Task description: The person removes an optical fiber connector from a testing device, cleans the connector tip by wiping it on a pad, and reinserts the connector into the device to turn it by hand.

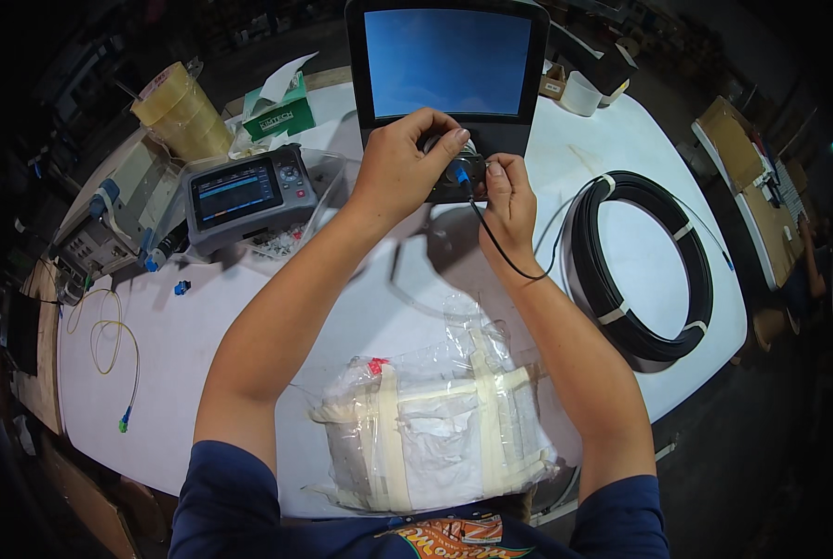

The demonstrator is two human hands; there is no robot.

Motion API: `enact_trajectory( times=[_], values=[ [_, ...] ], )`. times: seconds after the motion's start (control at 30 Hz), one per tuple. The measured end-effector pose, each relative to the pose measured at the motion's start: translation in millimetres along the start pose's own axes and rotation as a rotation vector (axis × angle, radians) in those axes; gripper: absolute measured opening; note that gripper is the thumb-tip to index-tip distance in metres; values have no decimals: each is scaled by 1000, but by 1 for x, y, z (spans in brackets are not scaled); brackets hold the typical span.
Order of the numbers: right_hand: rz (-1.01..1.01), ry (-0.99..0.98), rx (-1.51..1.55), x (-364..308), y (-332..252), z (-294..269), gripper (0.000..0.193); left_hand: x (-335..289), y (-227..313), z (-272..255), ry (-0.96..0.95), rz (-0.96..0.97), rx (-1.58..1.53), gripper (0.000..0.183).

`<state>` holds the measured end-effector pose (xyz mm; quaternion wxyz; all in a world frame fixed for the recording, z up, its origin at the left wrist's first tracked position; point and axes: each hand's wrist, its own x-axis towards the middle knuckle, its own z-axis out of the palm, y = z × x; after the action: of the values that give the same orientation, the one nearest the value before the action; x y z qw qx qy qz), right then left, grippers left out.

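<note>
In front of me stands a dark device with a blue-lit screen (448,63). Below the screen, a blue fibre connector (461,174) sits in its dark connector holder (446,194), a black cable (497,244) trailing from it. My left hand (407,158) is closed round a silvery round knob (470,146) beside the connector, mostly hidden by the fingers. The thumb and curled fingers of my right hand (509,197) pinch the right edge of the holder. That cable curves past my right wrist toward a coiled black cable (595,242) bound with white ties.
A plastic-wrapped, taped bundle (440,438) lies between my forearms. At left are a handheld tester (239,197) on a clear bin, a grey instrument (118,214), tape rolls (182,112), a green tissue box (281,116) and a yellow fibre lead (135,359). A white roll (580,94) stands far right.
</note>
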<state>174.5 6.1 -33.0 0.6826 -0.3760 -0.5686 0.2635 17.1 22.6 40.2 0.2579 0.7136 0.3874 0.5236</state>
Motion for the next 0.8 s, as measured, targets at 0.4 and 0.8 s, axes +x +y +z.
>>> enact_trajectory(
  times=[0.4,0.8],
  values=[
    [80,-41,11,-2,-7,0,31,0,0,2,2,24,-11,28],
    [89,-52,13,-2,-9,0,34,4,-9,-6,-110,-58,-106,24]
  ],
)
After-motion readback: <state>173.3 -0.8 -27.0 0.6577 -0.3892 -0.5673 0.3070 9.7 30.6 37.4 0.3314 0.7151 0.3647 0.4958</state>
